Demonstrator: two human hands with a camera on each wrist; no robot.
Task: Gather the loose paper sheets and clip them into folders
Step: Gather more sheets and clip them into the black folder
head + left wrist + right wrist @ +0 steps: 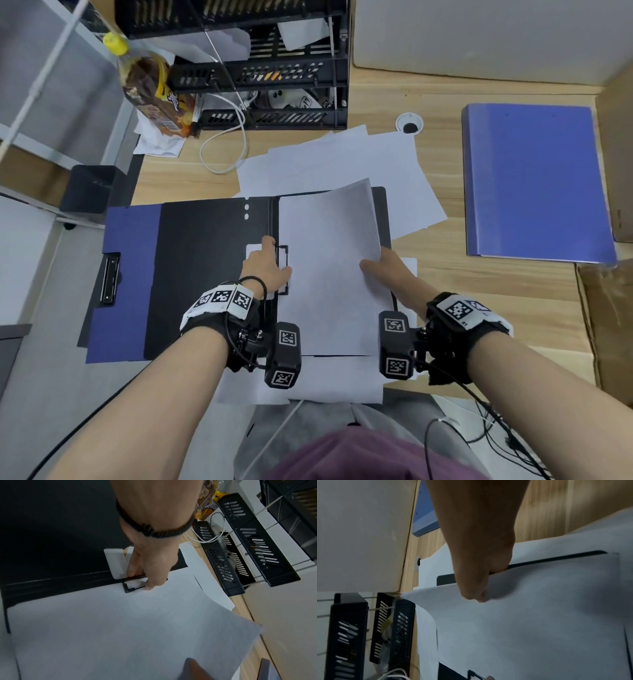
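Note:
An open folder [205, 274], black inside with blue edges, lies on the desk in front of me. A white paper sheet [329, 267] lies on its right half, with the far right corner lifted. My right hand [380, 265] pinches that sheet's right edge, thumb on top [476, 596]. My left hand [270, 263] is at the black spine clip [283, 270], its fingers curled on the clip lever [135, 580]. More loose sheets [376, 161] lie fanned behind the folder, and some poke out under its near edge [308, 387].
A shut blue folder [534, 181] lies at the right. A black tiered tray rack [267, 68] stands at the back, with a bottle [147, 82] and a white cable [226, 144] beside it. A cardboard box [606, 325] borders the right edge.

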